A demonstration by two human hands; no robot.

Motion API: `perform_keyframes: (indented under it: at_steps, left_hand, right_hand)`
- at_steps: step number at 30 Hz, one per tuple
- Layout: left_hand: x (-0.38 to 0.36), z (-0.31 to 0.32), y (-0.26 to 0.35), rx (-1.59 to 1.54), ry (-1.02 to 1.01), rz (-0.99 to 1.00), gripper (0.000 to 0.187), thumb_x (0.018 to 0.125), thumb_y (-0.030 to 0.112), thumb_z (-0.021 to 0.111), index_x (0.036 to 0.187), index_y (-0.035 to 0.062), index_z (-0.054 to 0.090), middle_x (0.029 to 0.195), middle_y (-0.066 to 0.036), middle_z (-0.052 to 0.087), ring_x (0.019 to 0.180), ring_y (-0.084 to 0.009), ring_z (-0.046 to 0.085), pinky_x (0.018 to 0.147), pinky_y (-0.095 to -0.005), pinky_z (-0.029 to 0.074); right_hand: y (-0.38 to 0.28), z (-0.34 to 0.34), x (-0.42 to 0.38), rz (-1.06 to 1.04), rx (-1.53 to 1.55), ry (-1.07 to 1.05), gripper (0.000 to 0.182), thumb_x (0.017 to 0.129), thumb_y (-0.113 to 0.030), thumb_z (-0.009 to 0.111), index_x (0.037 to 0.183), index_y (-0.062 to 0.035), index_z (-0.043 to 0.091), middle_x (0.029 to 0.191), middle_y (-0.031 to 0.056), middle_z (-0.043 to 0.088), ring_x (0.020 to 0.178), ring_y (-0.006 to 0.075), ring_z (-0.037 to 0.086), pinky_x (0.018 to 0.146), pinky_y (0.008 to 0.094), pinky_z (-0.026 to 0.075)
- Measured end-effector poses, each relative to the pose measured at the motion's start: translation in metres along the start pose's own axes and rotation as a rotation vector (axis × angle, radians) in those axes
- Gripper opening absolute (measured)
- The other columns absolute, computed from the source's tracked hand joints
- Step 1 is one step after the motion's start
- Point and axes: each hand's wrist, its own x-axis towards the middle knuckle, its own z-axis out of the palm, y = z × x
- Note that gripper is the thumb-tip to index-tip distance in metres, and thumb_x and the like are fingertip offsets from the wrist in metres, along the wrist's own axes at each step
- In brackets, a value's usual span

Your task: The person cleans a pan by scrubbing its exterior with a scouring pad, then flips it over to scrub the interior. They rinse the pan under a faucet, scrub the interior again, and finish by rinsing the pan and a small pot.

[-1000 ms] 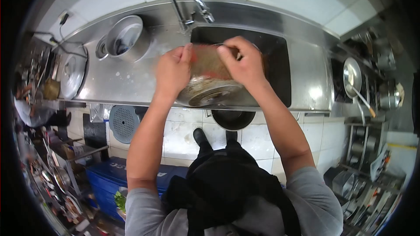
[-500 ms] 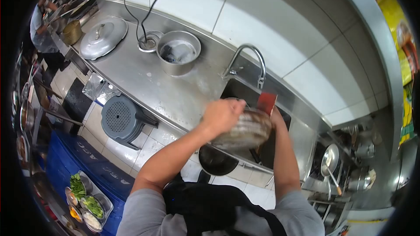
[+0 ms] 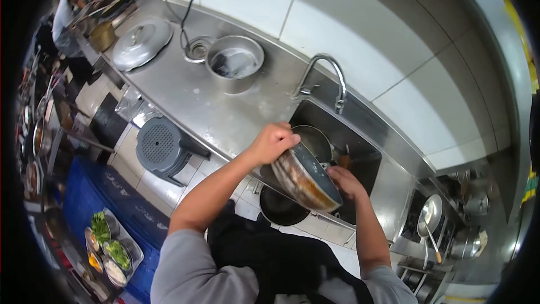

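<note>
A deep pan [image 3: 306, 177], dark inside and browned and stained outside, is tilted on its side over the near edge of the sink [image 3: 368, 163]. My left hand [image 3: 274, 143] is closed on its upper left rim. My right hand [image 3: 347, 182] is closed at the rim on the other side, beside a small metal fitting. Just past those fingers shows a reddish-brown piece [image 3: 345, 161]. Behind the tilted pan, another round pan [image 3: 313, 142] lies in the sink. The curved faucet [image 3: 329, 58] stands at the back of the sink.
On the steel counter [image 3: 169, 81] stand a pot [image 3: 235, 81] with cloudy liquid and a domed lid [image 3: 142, 45]. Below are grey stools [image 3: 160, 143] and a dark wok [image 3: 281, 208]. A vegetable tray [image 3: 135, 259] rests on a blue bin [image 3: 84, 191]. A person [image 3: 66, 17] stands far left.
The deep pan has turned from showing its stained outside to showing part of its dark inside. My right hand and the reddish piece have moved lower. My left hand stays on the rim.
</note>
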Motion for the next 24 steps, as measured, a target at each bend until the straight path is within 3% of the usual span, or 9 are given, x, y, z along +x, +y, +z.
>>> perform_keyframes:
  at_steps: [4, 6, 8, 9, 10, 12, 14, 15, 24]
  left_hand:
    - [-0.002, 0.008, -0.046, 0.026, -0.092, 0.021, 0.034, 0.083, 0.015, 0.072, 0.058, 0.0027, 0.052, 0.061, -0.009, 0.051, 0.066, -0.029, 0.051, 0.069, -0.0408, 0.043]
    - [0.003, 0.005, -0.043, 0.105, -0.107, 0.109, 0.03, 0.08, 0.015, 0.072, 0.059, 0.0031, 0.054, 0.065, -0.01, 0.055, 0.072, -0.029, 0.054, 0.074, -0.0407, 0.044]
    - [-0.001, 0.012, -0.043, 0.153, -0.146, 0.182, 0.026, 0.077, 0.014, 0.073, 0.059, 0.0036, 0.057, 0.069, -0.01, 0.058, 0.078, -0.029, 0.056, 0.079, -0.0406, 0.045]
    - [-0.002, 0.016, -0.044, 0.122, -0.064, 0.16, 0.028, 0.075, 0.014, 0.073, 0.057, 0.0041, 0.055, 0.077, -0.01, 0.061, 0.086, -0.0301, 0.057, 0.083, -0.0425, 0.045]
    - [-0.005, 0.016, -0.046, 0.092, 0.019, 0.139, 0.03, 0.073, 0.014, 0.074, 0.055, 0.0047, 0.053, 0.085, -0.01, 0.064, 0.094, -0.0312, 0.058, 0.087, -0.0444, 0.044]
    - [-0.012, 0.006, -0.031, 0.209, -0.028, 0.081, 0.014, 0.074, 0.017, 0.072, 0.077, 0.0039, 0.068, 0.114, -0.015, 0.064, 0.115, -0.0387, 0.054, 0.101, -0.0479, 0.042]
    - [-0.022, 0.013, -0.02, 0.357, 0.065, -0.259, 0.05, 0.077, 0.018, 0.071, 0.124, 0.0041, 0.063, 0.139, -0.02, 0.052, 0.13, -0.0462, 0.044, 0.11, -0.0496, 0.036]
    - [-0.03, 0.022, -0.048, 0.298, -0.13, -0.225, 0.08, 0.08, 0.019, 0.069, 0.152, 0.0068, 0.035, 0.151, -0.026, 0.038, 0.138, -0.0518, 0.032, 0.117, -0.0498, 0.029]
    - [-0.078, 0.045, -0.071, -0.159, -0.061, -0.529, 0.077, 0.078, 0.01, 0.068, 0.146, -0.0017, 0.033, 0.152, -0.032, 0.032, 0.144, -0.0504, 0.025, 0.122, -0.0494, 0.02]
  right_hand:
    - [-0.045, 0.032, 0.011, -0.074, -0.573, -0.216, 0.03, 0.096, -0.024, 0.064, 0.115, -0.0021, 0.07, 0.097, 0.0177, 0.074, 0.089, 0.0242, 0.071, 0.086, 0.0393, 0.054]
    - [-0.143, 0.061, 0.002, -0.171, -0.803, 0.225, 0.027, 0.095, -0.023, 0.062, 0.112, -0.0028, 0.069, 0.104, 0.0173, 0.074, 0.096, 0.0326, 0.071, 0.087, 0.0427, 0.054]
    - [-0.212, 0.088, 0.036, -0.694, -0.552, 0.413, 0.025, 0.095, -0.024, 0.061, 0.111, -0.0058, 0.069, 0.107, 0.0184, 0.072, 0.1, 0.0368, 0.069, 0.087, 0.0453, 0.054]
    - [-0.259, 0.105, 0.051, -0.618, -0.57, 0.351, 0.024, 0.095, -0.022, 0.061, 0.113, -0.0077, 0.069, 0.106, 0.0178, 0.071, 0.099, 0.0364, 0.069, 0.087, 0.0448, 0.054]
    - [-0.286, 0.127, 0.09, -0.909, -0.556, 0.382, 0.026, 0.095, -0.022, 0.061, 0.115, -0.0062, 0.068, 0.108, 0.0177, 0.071, 0.097, 0.0361, 0.069, 0.087, 0.0452, 0.053]
    - [-0.337, 0.165, 0.175, -0.951, -0.512, 0.226, 0.043, 0.095, -0.025, 0.064, 0.128, 0.0024, 0.059, 0.125, 0.0231, 0.066, 0.094, 0.0332, 0.071, 0.085, 0.0373, 0.055]
    - [-0.399, 0.204, 0.214, -0.368, -0.379, 0.074, 0.063, 0.093, -0.034, 0.065, 0.137, 0.0083, 0.05, 0.132, 0.0273, 0.061, 0.102, 0.0359, 0.069, 0.088, 0.0386, 0.055]
    - [-0.405, 0.218, 0.233, -0.279, -0.386, 0.079, 0.071, 0.09, -0.037, 0.067, 0.14, 0.0085, 0.047, 0.131, 0.0283, 0.061, 0.106, 0.0366, 0.068, 0.091, 0.0405, 0.054]
    - [-0.362, 0.241, 0.32, -0.322, -1.135, -0.021, 0.05, 0.079, -0.024, 0.067, 0.125, -0.002, 0.064, 0.126, 0.0233, 0.066, 0.113, 0.0395, 0.066, 0.096, 0.0455, 0.052]
